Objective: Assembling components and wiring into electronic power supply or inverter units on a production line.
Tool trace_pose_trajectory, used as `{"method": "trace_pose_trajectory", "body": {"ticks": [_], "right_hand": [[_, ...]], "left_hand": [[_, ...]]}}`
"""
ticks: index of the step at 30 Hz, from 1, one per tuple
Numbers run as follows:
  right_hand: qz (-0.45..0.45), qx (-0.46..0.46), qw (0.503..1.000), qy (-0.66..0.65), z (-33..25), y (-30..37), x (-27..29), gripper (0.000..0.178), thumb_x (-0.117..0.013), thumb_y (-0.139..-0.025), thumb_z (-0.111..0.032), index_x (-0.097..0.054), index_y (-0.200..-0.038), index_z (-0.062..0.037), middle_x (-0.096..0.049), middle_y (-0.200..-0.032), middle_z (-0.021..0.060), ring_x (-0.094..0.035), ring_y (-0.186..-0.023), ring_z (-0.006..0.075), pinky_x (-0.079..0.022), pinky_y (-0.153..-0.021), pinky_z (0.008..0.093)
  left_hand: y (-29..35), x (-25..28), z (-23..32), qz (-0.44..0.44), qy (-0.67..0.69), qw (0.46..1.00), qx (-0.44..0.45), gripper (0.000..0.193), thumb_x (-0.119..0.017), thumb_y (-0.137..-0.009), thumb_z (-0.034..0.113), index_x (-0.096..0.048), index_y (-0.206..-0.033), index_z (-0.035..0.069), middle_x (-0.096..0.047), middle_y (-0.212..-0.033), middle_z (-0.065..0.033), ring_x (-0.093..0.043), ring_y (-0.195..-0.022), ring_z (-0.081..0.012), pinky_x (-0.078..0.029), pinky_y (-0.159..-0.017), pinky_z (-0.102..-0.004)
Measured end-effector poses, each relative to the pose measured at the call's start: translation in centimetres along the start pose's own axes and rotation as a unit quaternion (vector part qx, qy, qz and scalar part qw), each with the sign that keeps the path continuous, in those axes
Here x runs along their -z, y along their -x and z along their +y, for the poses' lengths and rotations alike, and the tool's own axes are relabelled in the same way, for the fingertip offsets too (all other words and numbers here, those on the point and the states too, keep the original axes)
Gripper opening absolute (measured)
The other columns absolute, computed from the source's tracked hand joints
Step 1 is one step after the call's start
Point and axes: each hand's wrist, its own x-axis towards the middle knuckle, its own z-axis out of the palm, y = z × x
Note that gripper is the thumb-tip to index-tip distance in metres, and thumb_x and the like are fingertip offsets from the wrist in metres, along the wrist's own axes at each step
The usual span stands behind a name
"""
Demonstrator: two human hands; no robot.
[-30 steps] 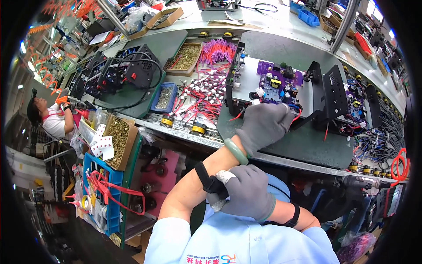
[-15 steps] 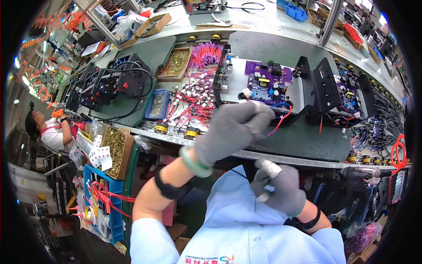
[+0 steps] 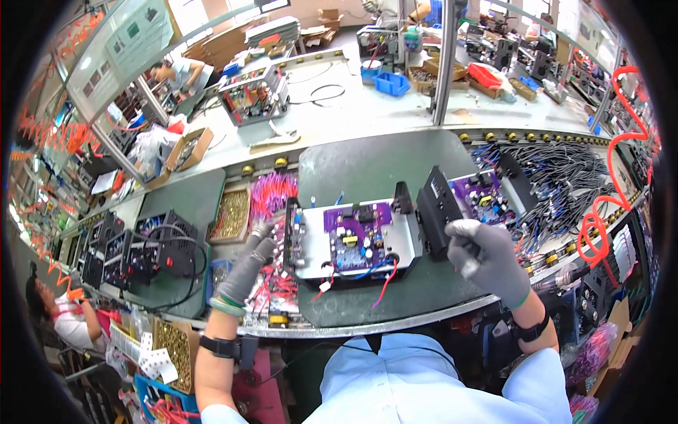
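Observation:
A metal chassis (image 3: 308, 256) with black ends and a purple circuit board (image 3: 337, 232) lies on a green work board in front of me. Blue and red wires (image 3: 385, 283) hang over its near edge. My left hand (image 3: 248, 272), in a grey glove, is by the chassis's left end, above a pile of red and white connector wires (image 3: 272, 284). Its fingers stretch forward, holding nothing visible. My right hand (image 3: 491, 260), gloved with pale fingertips, is beside the black panel (image 3: 436, 212) of a second chassis. Its fingers are half bent and apart; whether they touch the panel I cannot tell.
Black assembled units (image 3: 152, 247) stand at the left, near a carton of small brass-coloured parts (image 3: 233, 212). Grey cables (image 3: 558, 169) lie heaped at the right. A coiled red hose (image 3: 595, 237) hangs there. People work at the left and at the far bench.
The view has tilted up. My left hand has gone from the chassis's near edge to its left end. My right hand has moved from my chest out to the second chassis.

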Motion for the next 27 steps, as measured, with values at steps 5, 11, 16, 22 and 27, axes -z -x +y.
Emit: {"method": "trace_pose_trajectory", "body": {"ticks": [5, 11, 16, 22, 27], "right_hand": [[-0.021, 0.019, 0.991, 0.128, 2.1, -7.8, -1.1, 0.026, -0.069, -0.084, -0.015, -0.065, -0.107, -0.0048, -0.068, -0.083, 0.0128, -0.068, -0.073, 0.0260, -0.054, -0.068, 0.0356], [-0.172, -0.085, 0.943, 0.273, 7.3, -15.9, -5.3, 0.035, -0.062, -0.088, -0.032, -0.068, -0.112, -0.0073, -0.072, -0.092, 0.0145, -0.068, -0.083, 0.0310, -0.053, -0.075, 0.0430], [-0.460, -0.230, 0.821, 0.246, 9.0, -20.0, -9.7, 0.040, -0.064, -0.086, -0.031, -0.069, -0.117, -0.0072, -0.070, -0.107, 0.0130, -0.066, -0.097, 0.0280, -0.051, -0.085, 0.0380], [-0.346, -0.181, 0.920, -0.020, 8.7, -18.5, -10.0, 0.037, -0.059, -0.080, 0.007, -0.068, -0.115, -0.0014, -0.071, -0.100, 0.0085, -0.067, -0.082, 0.0178, -0.053, -0.075, 0.0273], [-0.216, -0.001, 0.975, 0.052, 5.4, -14.1, -7.8, 0.026, -0.065, -0.082, -0.005, -0.072, -0.105, -0.0128, -0.072, -0.086, 0.0094, -0.069, -0.078, 0.0245, -0.054, -0.080, 0.0357]], "left_hand": [[-3.9, -5.0, -4.1, 0.004, 0.277, 0.960, 0.036, 0.058, -0.050, -0.096, 0.061, -0.056, -0.132, 0.015, -0.064, -0.102, 0.0032, -0.063, -0.079, -0.0086, -0.056, -0.061, -0.0270], [-1.8, -7.0, -5.7, 0.073, 0.316, 0.942, 0.084, 0.056, -0.050, -0.094, 0.065, -0.060, -0.119, 0.016, -0.056, -0.079, 0.0063, -0.055, -0.060, -0.0059, -0.052, -0.051, -0.0251], [-2.3, -4.9, -1.2, 0.087, 0.100, 0.991, -0.016, 0.051, -0.051, -0.101, 0.033, -0.044, -0.143, 0.004, -0.056, -0.131, -0.0084, -0.055, -0.116, -0.0154, -0.044, -0.102, -0.0324], [-3.9, -5.9, 5.4, 0.148, -0.059, 0.973, -0.167, 0.043, -0.066, -0.089, 0.011, -0.058, -0.129, 0.000, -0.063, -0.122, -0.0155, -0.058, -0.116, -0.0231, -0.042, -0.104, -0.0349], [-4.7, -7.8, 6.1, 0.062, -0.325, 0.905, -0.269, 0.021, -0.068, -0.084, 0.010, -0.071, -0.103, 0.003, -0.067, -0.105, -0.0133, -0.064, -0.101, -0.0269, -0.050, -0.089, -0.0360]]}}
